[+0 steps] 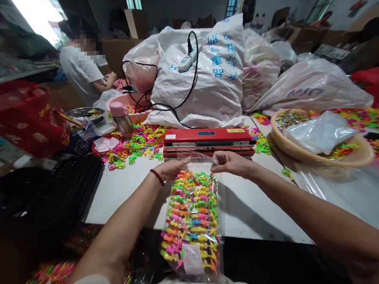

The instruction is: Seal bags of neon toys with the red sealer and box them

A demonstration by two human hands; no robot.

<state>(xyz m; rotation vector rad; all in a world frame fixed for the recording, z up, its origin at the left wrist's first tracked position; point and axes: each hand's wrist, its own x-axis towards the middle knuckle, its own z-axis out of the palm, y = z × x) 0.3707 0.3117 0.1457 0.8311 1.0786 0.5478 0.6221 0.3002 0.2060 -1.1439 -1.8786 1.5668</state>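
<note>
A clear plastic bag (194, 214) packed with rows of bright plastic toys hangs over the table's front edge, a white label near its bottom. My left hand (172, 168), with a dark red bead bracelet at the wrist, pinches the bag's upper left corner. At the upper right corner, my right hand (231, 164) grips the film between thumb and curled fingers. Just beyond the bag's open top lies a red heat sealer (208, 140), its long slot facing me. The bag's top edge is at or very near that slot; I cannot tell whether it touches.
Behind the sealer stands a big white sack (202, 85) with a power strip (187, 60) and black cable. A tan basin (325, 161) is at right. Loose toys (144, 142) and a pink-lidded flask (121, 118) lie left. A person (80, 65) works at back left.
</note>
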